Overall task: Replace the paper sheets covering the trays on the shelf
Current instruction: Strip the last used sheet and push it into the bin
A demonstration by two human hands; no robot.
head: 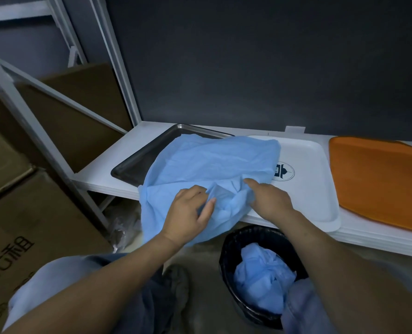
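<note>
Blue paper sheet [207, 160], pinched by left hand [188, 213], overhangs shelf [96, 177] front edge.

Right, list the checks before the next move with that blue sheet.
1. Left hand pinches the blue sheet: ok.
2. Right hand grips it: cannot tell, fingertips hidden.
3. Sheet flat on the metal tray: not ok, crumpled, hanging over the shelf edge.
4. White tray free of the sheet: not ok, left side covered.
5. Bin below the shelf open: ok, one crumpled sheet inside.

The white shelf [99, 174] bears a metal tray [137, 162], white tray [308, 189] and orange tray [378, 179].
</note>
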